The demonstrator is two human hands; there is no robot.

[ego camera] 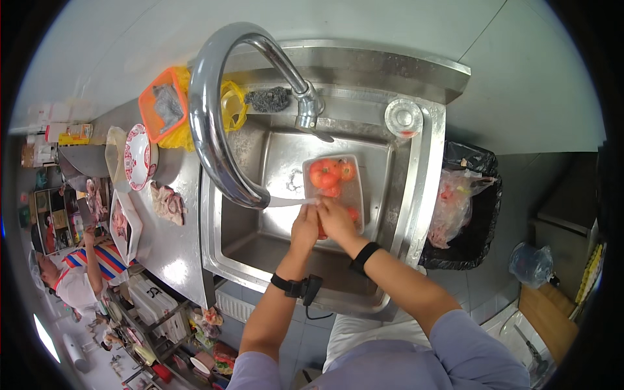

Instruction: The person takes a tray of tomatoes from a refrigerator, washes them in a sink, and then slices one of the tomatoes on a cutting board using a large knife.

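Observation:
Water runs from the chrome faucet (253, 195) onto the fingertips of both my hands, which meet over the left side of a clear plastic container (360, 190). My left hand (305, 229) and my right hand (337, 219) are close together, fingers bent inward. Between them shows part of a red tomato (322, 231); whether they grip it or it lies beneath them is hidden. Several more tomatoes (324, 174) sit in the container, mostly at its far end. The container rests in the stainless steel sink (282, 161).
A steel-wool scourer (268, 99) and a clear bowl (403, 118) sit on the sink's back ledge. Leftward are an orange basket (163, 105), a patterned plate (138, 157), a cloth (167, 202) and a white tray (127, 229). A black-lined bin (480, 234) stands right. Another person (80, 282) holds a cleaver (87, 210).

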